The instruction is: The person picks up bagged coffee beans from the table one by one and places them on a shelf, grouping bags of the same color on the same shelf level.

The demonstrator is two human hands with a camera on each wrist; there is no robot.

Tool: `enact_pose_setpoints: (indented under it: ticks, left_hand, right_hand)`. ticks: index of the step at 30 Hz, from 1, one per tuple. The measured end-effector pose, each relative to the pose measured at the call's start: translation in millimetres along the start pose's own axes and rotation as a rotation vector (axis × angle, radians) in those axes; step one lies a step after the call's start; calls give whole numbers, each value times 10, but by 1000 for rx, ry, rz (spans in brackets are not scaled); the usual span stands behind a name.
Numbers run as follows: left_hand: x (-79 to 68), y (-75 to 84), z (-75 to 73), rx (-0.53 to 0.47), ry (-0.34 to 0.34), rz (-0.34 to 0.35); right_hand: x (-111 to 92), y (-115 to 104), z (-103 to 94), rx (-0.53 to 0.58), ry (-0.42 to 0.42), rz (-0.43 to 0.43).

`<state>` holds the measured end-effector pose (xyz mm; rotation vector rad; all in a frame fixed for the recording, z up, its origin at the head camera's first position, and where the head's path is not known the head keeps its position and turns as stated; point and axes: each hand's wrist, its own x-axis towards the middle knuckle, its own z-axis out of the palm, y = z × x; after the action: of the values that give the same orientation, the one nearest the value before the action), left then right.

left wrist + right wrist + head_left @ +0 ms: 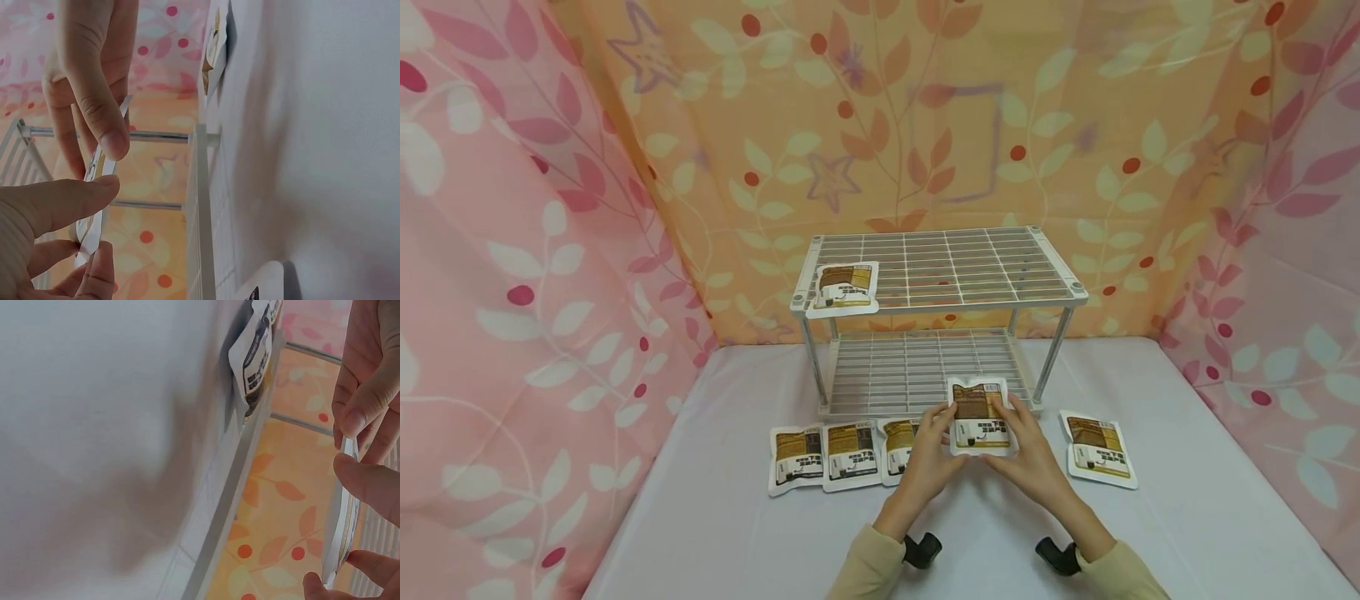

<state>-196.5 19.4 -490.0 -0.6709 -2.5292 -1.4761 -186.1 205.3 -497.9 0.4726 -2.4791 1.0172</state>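
Both hands hold one white-edged food pouch [979,417] with a brown and yellow printed front, raised in front of the rack's lower shelf. My left hand [927,454] pinches its left side and my right hand [1028,454] its right side. In the left wrist view the pouch [94,215] appears edge-on between thumbs and fingers, off the table. The right wrist view shows the same pouch [339,515] edge-on too. A similar pouch [844,287] lies on the rack's top shelf at its left front corner.
A white two-tier wire rack [940,304] stands at the back of the white table [715,533]. Left of the hands lie several pouches [852,454] in a row, one partly hidden by the left hand. Another pouch [1099,448] lies on the right. Patterned curtains [880,125] enclose the table.
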Motion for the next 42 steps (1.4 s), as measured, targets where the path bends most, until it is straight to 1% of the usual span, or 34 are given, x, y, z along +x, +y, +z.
enact_pose_setpoints:
  ticks: [3, 7, 12, 16, 18, 24, 30, 33, 39, 42]
  left_hand:
    - [14, -5, -34, 14, 24, 7]
    - [34, -19, -88, 4, 52, 24]
    - [19, 18, -169, -18, 81, 50]
    - [7, 53, -229, -9, 107, 76]
    - [9, 59, -258, 10, 117, 97]
    - [20, 73, -336, 51, 163, 192]
    - [22, 116, -423, 36, 178, 217]
    - [29, 130, -462, 46, 193, 235]
    - [36, 175, -555, 82, 239, 315]
    - [36, 199, -599, 91, 246, 348]
  right_hand:
    - [48, -39, 11, -8, 19, -35]
    - [104, -100, 23, -18, 44, -79]
    - [149, -173, 27, -20, 60, -92]
    - [189, -222, 20, -15, 62, -103]
    - [209, -248, 14, -16, 61, -110]
    - [269, -344, -16, -25, 74, -158]
    - [322, -459, -61, -38, 99, -221]
    - [349, -509, -84, -45, 110, -245]
    - [395, -585, -128, -49, 120, -289]
    - [406, -634, -160, -46, 112, -290]
